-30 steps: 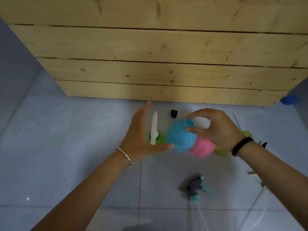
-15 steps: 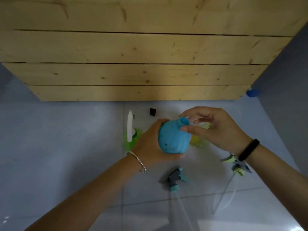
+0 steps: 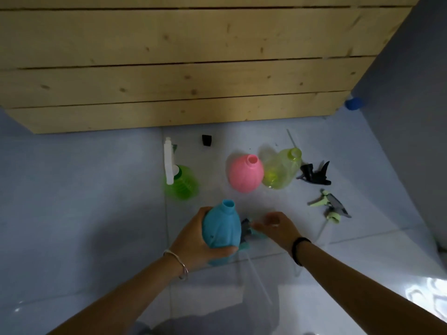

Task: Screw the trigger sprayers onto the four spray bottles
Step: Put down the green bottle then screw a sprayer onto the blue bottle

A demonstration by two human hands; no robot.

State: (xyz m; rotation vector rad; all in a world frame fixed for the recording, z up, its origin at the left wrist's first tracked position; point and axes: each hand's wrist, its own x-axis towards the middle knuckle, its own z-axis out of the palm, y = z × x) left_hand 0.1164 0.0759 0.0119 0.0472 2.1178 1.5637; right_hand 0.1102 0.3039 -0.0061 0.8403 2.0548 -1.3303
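Left hand [image 3: 193, 240] gripped the blue bottle [image 3: 221, 226] round its body, neck open and tilted away from the person, above the tiled floor [image 3: 84, 201]. Half a second earlier this bottle was held farther out, with the right hand [image 3: 275, 228] at its neck. That hand had since dropped to the teal-and-grey trigger sprayer [image 3: 246, 229] lying just beside the bottle; motion blur prevented telling whether it had hold. The pink bottle [image 3: 245, 176] and yellow bottle [image 3: 280, 172] stood touching, uncapped. The green bottle [image 3: 183, 182] carried a white sprayer [image 3: 168, 163]. The black sprayer [image 3: 314, 175] and light-green sprayer [image 3: 331, 206] lay loose.
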